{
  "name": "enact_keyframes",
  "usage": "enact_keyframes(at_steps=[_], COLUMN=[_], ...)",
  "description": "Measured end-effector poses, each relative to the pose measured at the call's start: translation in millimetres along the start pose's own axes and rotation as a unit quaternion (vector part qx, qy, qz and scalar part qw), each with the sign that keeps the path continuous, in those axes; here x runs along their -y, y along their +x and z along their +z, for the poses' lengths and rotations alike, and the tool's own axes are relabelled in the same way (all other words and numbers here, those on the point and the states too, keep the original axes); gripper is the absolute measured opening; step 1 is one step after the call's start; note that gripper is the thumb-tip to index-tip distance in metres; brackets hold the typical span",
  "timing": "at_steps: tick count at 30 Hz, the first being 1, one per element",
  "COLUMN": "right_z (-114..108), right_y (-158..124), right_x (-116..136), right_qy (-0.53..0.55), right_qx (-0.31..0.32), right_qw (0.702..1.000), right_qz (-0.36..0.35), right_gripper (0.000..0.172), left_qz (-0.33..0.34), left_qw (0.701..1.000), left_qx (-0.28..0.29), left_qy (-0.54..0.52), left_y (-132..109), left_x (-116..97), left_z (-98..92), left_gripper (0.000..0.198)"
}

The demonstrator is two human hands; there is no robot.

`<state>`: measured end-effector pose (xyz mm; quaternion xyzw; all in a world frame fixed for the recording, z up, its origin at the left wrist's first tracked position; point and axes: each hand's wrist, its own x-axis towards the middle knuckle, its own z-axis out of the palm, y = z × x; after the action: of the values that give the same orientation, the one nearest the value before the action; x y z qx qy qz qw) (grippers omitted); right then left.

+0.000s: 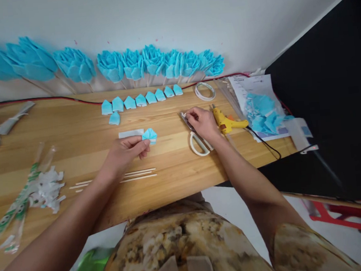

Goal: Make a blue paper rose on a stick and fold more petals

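My left hand [134, 149] pinches a folded light-blue petal [149, 135] between thumb and fingers, above the table. A white band crosses the petal's lower part. A pale strip [131, 133] lies just behind that hand. My right hand [202, 121] is closed over the blades of the white-handled scissors [199, 144], which lie on the table. Its fingertips are pressed together near the blade tips, where a small white bit shows; what they grip is too small to make out. Several blue petals [140, 100] lie in a row behind the hands.
Blue flowers on sticks [153, 61] lean against the wall. Right of my right hand are a yellow glue gun [226, 122], a tape roll [205, 91] and a blue petal pile [262, 111]. Thin sticks [139, 173], white scraps [48, 189] and plastic wrappers [23, 200] lie nearer.
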<state>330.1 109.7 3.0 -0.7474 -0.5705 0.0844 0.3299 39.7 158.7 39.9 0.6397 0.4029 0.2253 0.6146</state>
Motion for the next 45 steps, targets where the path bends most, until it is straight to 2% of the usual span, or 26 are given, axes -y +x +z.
enact_keyframes(at_steps=[14, 18, 20, 24, 28, 35, 45], right_z=[4, -6, -12, -13, 2, 12, 15], right_y=[-2, -9, -15, -26, -31, -35, -36], right_x=[-4, 14, 32, 70, 88, 85, 83], right_qy=[0.032, 0.073, 0.065, 0.049, 0.032, -0.003, -0.002], right_qx=[-0.037, -0.117, -0.142, -0.128, -0.138, -0.158, -0.153], right_qw=[0.999, 0.989, 0.979, 0.938, 0.899, 0.879, 0.884], right_qz=[0.014, -0.054, -0.134, -0.319, -0.414, -0.450, -0.442], right_gripper=[0.015, 0.018, 0.017, 0.011, 0.014, 0.024, 0.023], left_qz=[0.005, -0.008, -0.015, -0.014, -0.017, -0.012, -0.014], left_qw=[1.000, 1.000, 0.999, 0.999, 0.999, 0.998, 0.997], left_qx=[0.012, 0.011, 0.012, 0.014, 0.026, 0.038, 0.051], left_qy=[-0.013, -0.024, -0.027, -0.028, -0.022, -0.039, -0.053], left_y=[0, 0, 0, 0, 0, -1, -2], left_x=[1, -2, -4, -5, -6, -4, -4], left_z=[1.0, 2.8, 3.3, 2.3, 0.7, 2.5, 3.3], left_gripper=[0.026, 0.027, 0.028, 0.031, 0.032, 0.031, 0.030])
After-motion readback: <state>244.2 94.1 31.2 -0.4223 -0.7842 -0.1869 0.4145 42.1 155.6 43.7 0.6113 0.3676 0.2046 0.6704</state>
